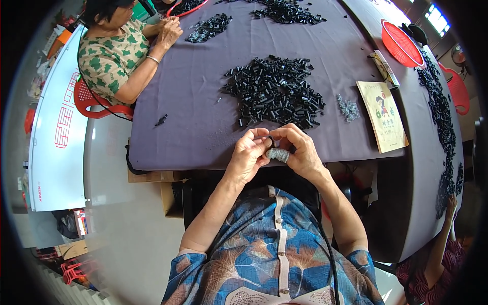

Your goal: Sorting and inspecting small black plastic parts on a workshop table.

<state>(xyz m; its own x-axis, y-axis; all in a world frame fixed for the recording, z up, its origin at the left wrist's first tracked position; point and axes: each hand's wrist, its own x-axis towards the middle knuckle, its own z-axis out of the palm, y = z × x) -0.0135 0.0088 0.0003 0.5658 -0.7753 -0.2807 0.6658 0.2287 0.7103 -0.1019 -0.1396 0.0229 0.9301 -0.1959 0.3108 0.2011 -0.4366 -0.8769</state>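
Note:
At the near edge of the table, my left hand [248,153] and my right hand [301,152] meet with fingertips pinched together. Between them is a small black piece [271,141], mostly covered by the fingers, so its exact shape cannot be made out. A grey wrapping [278,154] goes round one finger of my right hand. Just beyond both hands spreads a large pile of short black cylindrical pieces [277,89]. To its right lies a small heap of tiny clear pieces [348,108].
A yellow booklet [381,119] lies to the right. Dark cloth covers the table [188,101]. Two loose black pieces [161,120] lie left. A co-worker [114,61] handles things at the far left, beside another pile [209,28]. A red basket [401,44] stands far right.

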